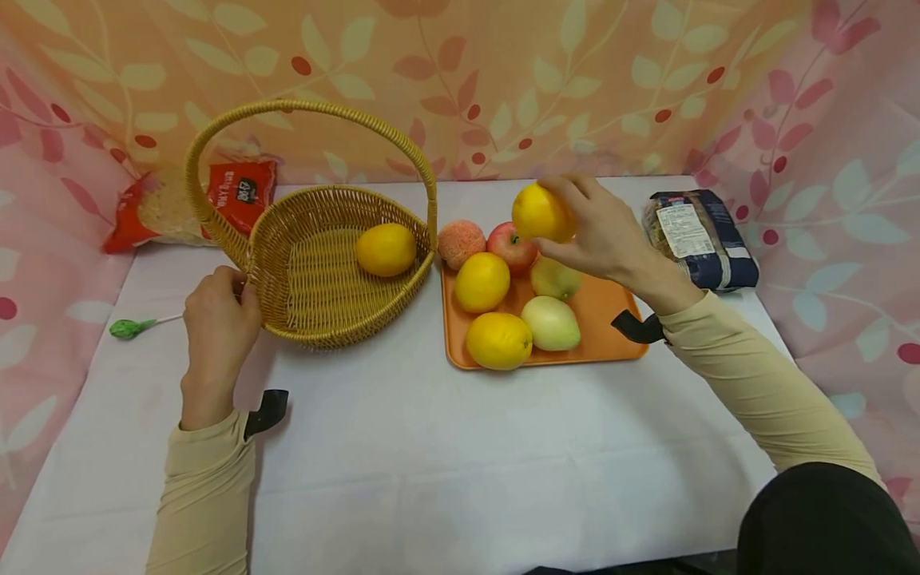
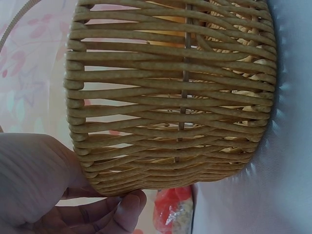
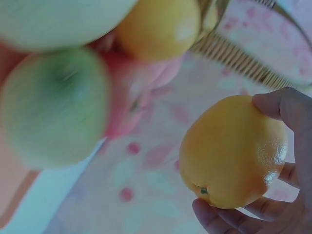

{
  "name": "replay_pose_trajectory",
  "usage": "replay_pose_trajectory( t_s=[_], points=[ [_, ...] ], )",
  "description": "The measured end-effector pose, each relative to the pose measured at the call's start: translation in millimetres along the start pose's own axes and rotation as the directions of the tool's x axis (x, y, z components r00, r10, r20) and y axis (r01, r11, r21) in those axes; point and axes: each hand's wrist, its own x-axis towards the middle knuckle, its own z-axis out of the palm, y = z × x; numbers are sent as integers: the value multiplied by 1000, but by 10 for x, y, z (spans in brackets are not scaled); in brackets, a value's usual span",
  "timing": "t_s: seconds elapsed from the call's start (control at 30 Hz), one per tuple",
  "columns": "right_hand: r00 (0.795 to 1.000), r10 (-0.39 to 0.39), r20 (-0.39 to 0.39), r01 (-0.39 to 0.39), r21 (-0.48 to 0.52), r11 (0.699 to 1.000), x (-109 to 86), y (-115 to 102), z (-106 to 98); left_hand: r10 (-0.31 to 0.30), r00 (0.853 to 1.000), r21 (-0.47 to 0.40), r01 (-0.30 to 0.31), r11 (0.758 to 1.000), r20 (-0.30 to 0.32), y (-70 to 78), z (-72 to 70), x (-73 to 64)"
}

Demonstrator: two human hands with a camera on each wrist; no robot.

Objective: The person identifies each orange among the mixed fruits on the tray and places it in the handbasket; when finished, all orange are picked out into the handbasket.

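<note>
My left hand (image 1: 221,323) pinches the left rim of a wicker basket (image 1: 327,331) with a tall arched handle. In the left wrist view, the thumb and fingers meet at the edge of the woven side (image 2: 165,102). Inside the basket lies one yellow fruit (image 1: 386,249). Raised over the back of an orange tray (image 1: 611,319), my right hand (image 1: 604,228) holds an orange (image 1: 541,212). The right wrist view shows the fingers around this orange (image 3: 231,151), its small green stem end visible. Below it on the tray are a red apple (image 1: 513,247) and a pale green fruit (image 1: 556,278).
Also on the tray are a peach (image 1: 461,244), a round yellow fruit (image 1: 482,282), a lemon-shaped fruit (image 1: 499,341) and a whitish-green fruit (image 1: 551,323). A red bag (image 1: 240,192) lies behind the basket, a dark package (image 1: 700,239) at right, a green lollipop (image 1: 132,327) at left.
</note>
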Motion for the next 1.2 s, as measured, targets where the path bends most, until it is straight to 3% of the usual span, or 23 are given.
replay_pose_trajectory(
  t_s=[0.27, 0.47, 0.8, 1.2],
  points=[
    [982, -190, 1, 190, -2, 982, 172, -475, 32, 4, 1000, -7, -4, 1000, 0, 17, -1, 10],
    [957, -279, 80, 283, -46, 958, 311, -793, 166, 13, 1000, -6, -13, 1000, -13, 3, 6, 15],
    [899, -346, 268, 373, -55, 926, 560, -1294, 484, 26, 999, -5, -26, 1000, -37, -32, 31, -5],
    [846, -373, 381, 421, -49, 906, 796, -1573, 842, 25, 999, 8, -25, 1000, -31, -15, 28, -6]
  ],
)
